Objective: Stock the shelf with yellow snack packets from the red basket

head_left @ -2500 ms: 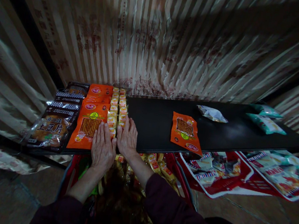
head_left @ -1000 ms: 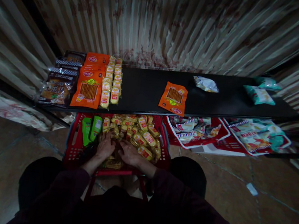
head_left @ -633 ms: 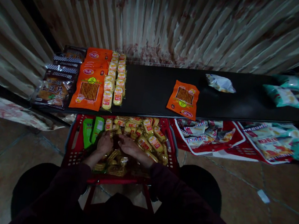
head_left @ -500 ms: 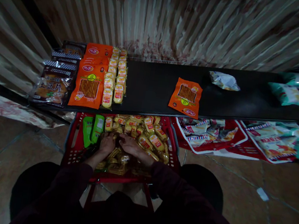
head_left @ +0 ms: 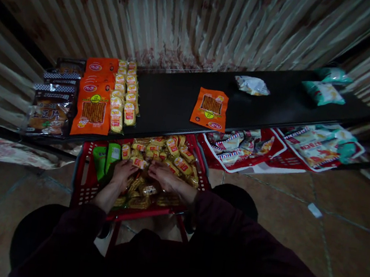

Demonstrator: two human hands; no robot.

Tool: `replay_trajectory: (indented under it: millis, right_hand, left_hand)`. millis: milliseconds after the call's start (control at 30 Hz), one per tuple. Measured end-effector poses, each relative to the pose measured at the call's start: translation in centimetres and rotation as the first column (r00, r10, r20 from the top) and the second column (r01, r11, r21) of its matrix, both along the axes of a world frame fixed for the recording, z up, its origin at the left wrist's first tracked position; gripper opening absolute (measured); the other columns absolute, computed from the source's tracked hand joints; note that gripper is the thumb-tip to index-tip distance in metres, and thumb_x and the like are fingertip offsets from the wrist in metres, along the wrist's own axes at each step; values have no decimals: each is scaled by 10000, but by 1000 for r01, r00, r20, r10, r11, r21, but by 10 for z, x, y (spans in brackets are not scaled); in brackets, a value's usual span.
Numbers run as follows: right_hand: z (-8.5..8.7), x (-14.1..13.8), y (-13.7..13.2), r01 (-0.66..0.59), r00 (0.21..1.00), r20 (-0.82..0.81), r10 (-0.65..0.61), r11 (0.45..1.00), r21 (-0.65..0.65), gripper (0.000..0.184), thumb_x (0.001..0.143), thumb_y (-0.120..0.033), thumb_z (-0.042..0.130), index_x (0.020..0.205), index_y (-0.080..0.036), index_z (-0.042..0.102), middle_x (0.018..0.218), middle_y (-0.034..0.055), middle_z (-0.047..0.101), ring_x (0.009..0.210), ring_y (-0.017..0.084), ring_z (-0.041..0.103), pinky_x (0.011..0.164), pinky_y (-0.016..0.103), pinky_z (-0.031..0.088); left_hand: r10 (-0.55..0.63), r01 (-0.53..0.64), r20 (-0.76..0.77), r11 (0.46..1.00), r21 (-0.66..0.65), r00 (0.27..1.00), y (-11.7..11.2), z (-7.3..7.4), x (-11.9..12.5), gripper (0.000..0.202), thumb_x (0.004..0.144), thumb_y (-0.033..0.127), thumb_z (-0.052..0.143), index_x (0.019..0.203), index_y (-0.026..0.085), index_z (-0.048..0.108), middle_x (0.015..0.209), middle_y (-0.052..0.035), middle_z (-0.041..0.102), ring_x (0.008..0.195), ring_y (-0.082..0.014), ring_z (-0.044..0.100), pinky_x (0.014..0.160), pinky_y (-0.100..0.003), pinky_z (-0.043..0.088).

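Note:
My left hand [head_left: 122, 173] is over the red basket [head_left: 81, 174], its fingers closed on one end of a small biscuit packet [head_left: 139, 163] in clear wrap with a red-and-yellow label. Close to the packet's other end, my right hand [head_left: 165, 177] lies over the pile with its fingers stretched out; whether it touches the packet is hard to see. Many like biscuit packets [head_left: 183, 165] fill the basket around both hands. Two green packets [head_left: 113, 155] stand at the basket's left side, beside my left hand.
A black shelf [head_left: 166, 101] runs above the basket. At its left end are dark potato-chip bags [head_left: 51, 110], orange snack bags [head_left: 92, 111] and rows of biscuit packets [head_left: 129, 113]. Farther right lie an orange bag [head_left: 210, 109], a white bag [head_left: 252, 85] and teal bags [head_left: 324, 93]. More red baskets [head_left: 278, 147] hang lower right.
The view has turned, so the shelf appears shifted left. My hands have come up slightly from the pile, and a biscuit packet now shows between them in my left fingers.

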State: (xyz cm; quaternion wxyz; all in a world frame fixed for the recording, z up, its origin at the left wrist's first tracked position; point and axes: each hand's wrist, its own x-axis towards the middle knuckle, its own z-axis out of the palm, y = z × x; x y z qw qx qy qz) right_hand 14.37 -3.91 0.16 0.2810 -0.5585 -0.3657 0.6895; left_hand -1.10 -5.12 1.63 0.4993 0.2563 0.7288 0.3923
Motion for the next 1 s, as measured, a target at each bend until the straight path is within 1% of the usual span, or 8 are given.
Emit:
replay_trajectory:
  millis: [67, 133, 233, 400, 533, 767, 867, 1000]
  right_hand:
    - [9, -1, -2, 85, 995, -30, -92, 979, -184, 78, 836, -243, 527, 892, -200, 561, 828, 42, 650, 773, 152, 637, 817, 375, 536]
    - [20, -2, 1, 130, 983, -81, -165, 936, -328, 103, 869, -283, 492, 863, -196, 548, 795, 47, 643, 730, 147, 628, 767, 373, 554]
    - [36, -1, 12, 173, 950, -173, -262, 897, -406, 103, 891, -253, 459, 877, -199, 545, 843, 35, 646, 715, 121, 622, 739, 346, 566]
    - [48, -1, 30, 265, 936, -117, -332, 883, -388, 75, 878, -193, 470, 870, -205, 544, 950, 1, 617, 762, 90, 603, 748, 324, 569]
    - [49, -2, 33, 267, 935, -130, -331, 894, -359, 76, 854, -173, 484, 811, -194, 544, 1006, 10, 604, 797, 95, 594, 743, 298, 570]
    - [46, -1, 37, 306, 924, -116, -363, 888, -343, 73, 857, -172, 468, 870, -207, 532, 890, -3, 611, 746, 109, 606, 798, 365, 549]
    - [46, -2, 37, 303, 920, -144, -364, 894, -329, 68, 857, -170, 474, 836, -205, 529, 805, -18, 614, 710, 102, 606, 841, 361, 521]
    - [44, -3, 36, 313, 915, -155, -373, 897, -311, 53, 849, -173, 500, 829, -205, 537, 800, -23, 638, 714, 100, 613, 835, 340, 510]
  left_hand:
    - [50, -50, 130, 999, -5, 990, -2, 10, 4, 76, 803, 145, 487, 740, 164, 523, 761, -61, 648, 755, -143, 652, 798, -327, 536]
    - [126, -124, 321, 992, -27, 939, -3, 19, 7, 77, 788, 118, 512, 730, 167, 525, 750, -49, 643, 750, -128, 647, 830, -322, 530]
    - [201, -194, 523, 979, -68, 829, 0, 30, 13, 107, 745, 70, 569, 739, 171, 533, 744, -22, 641, 728, -112, 640, 856, -315, 522]
    - [171, -154, 549, 985, -77, 818, 6, 38, 19, 155, 723, 18, 559, 735, 166, 516, 683, -1, 632, 678, -119, 649, 802, -301, 536]
    - [141, -101, 524, 989, -105, 840, 6, 39, 16, 167, 699, 22, 578, 754, 165, 511, 664, 7, 634, 657, -132, 664, 738, -279, 530]
    - [5, 20, 448, 998, -52, 894, 1, 39, 15, 441, 682, 109, 619, 1104, 185, 521, 775, -17, 697, 754, -154, 690, 775, -281, 494]
    - [-3, 47, 449, 995, -86, 894, -2, 37, 19, 433, 668, 106, 643, 1082, 170, 533, 826, -38, 712, 767, -155, 689, 764, -271, 498]
    - [-10, 72, 467, 991, -116, 884, -5, 35, 22, 303, 700, 166, 644, 990, 131, 563, 835, -91, 719, 775, -189, 690, 734, -293, 515]
